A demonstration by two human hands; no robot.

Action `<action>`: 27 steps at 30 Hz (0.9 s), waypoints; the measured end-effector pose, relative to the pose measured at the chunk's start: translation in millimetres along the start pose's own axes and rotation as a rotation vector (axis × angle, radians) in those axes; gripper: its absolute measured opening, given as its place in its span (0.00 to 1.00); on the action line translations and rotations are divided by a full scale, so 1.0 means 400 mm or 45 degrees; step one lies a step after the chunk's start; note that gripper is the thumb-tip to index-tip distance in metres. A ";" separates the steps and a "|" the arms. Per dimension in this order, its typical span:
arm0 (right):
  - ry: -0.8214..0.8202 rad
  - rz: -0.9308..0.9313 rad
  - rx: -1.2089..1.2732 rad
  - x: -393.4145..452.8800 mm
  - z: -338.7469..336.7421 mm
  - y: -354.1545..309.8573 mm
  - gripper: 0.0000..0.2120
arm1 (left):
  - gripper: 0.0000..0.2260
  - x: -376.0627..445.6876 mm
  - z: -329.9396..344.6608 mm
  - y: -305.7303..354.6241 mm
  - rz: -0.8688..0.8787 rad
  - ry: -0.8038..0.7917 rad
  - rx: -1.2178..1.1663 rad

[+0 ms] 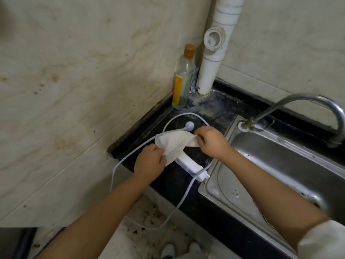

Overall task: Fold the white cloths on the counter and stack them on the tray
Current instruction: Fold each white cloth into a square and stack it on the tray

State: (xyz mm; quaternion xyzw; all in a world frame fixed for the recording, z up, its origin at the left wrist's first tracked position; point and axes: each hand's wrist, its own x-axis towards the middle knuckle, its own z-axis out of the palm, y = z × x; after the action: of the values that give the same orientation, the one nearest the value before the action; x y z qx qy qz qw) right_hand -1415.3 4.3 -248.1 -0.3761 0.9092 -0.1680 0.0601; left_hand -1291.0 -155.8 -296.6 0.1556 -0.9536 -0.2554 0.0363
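Observation:
A white cloth [175, 143] hangs stretched between my two hands above the black counter [168, 116]. My left hand [150, 162] pinches its lower left edge with curled fingers. Over at the cloth's right corner, my right hand [211, 140] pinches it between thumb and fingers. The cloth sags in the middle and covers part of a white power strip [192, 168] lying on the counter. No tray is in view.
A white cable [173, 118] loops over the counter and hangs off its front edge. A bottle with an orange cap [183, 77] and a white drain pipe [211, 68] stand in the corner. A steel sink [280, 165] with a curved tap [298, 101] lies to the right.

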 end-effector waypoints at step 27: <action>0.596 1.829 -0.162 -1.812 -0.439 0.272 0.11 | 0.14 -0.688 0.438 1.396 1.644 -1.046 -0.112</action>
State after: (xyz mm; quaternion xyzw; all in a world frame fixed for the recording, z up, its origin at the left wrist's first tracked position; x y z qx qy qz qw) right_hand -1014.3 632.1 -134.1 0.3515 0.9276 -0.1101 -0.0618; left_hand -1211.2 472.7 -167.3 -0.5412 -0.7812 -0.2585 -0.1731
